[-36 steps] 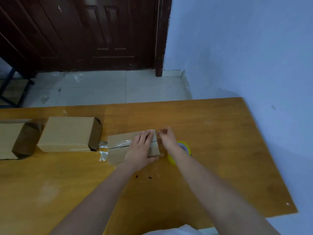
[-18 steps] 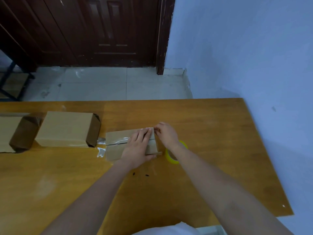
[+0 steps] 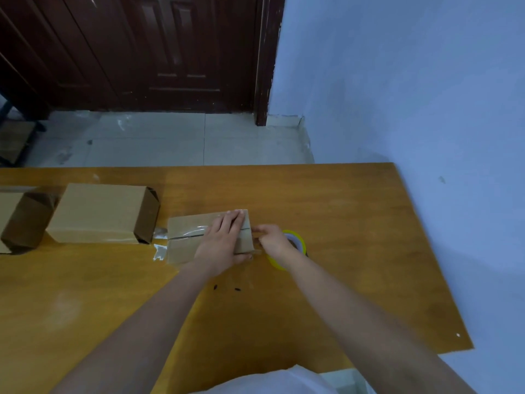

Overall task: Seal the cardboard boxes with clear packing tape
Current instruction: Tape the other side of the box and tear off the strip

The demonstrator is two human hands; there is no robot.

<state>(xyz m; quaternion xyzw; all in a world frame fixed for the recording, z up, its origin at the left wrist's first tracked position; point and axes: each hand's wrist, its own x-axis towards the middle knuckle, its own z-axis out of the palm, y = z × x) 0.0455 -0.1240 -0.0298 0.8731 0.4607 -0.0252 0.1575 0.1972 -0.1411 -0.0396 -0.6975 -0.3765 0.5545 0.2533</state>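
A small cardboard box (image 3: pixel 183 250) lies on the wooden table (image 3: pixel 355 223), with clear tape (image 3: pixel 193 231) shining along its top seam. My left hand (image 3: pixel 221 243) lies flat on the box's right half, thumb hooked over the near side, holding it down. The fingers of my right hand (image 3: pixel 272 240) are pinched together at the right end of the seam, touching the box's end face. I cannot see whether there is tape between them. A yellow-cored tape roll (image 3: pixel 298 241) lies flat on the table, partly hidden under my right wrist.
A loose tail of tape (image 3: pixel 159 253) sticks out at the small box's left end. Left of it lies a larger cardboard box (image 3: pixel 99 213) with an open end, and another open box (image 3: pixel 22 220) at the frame's left edge. A blue wall borders the table's right side.
My right hand has slid from the box's far right corner toward me, to the end of the seam. My left hand has stayed pressed on the box.
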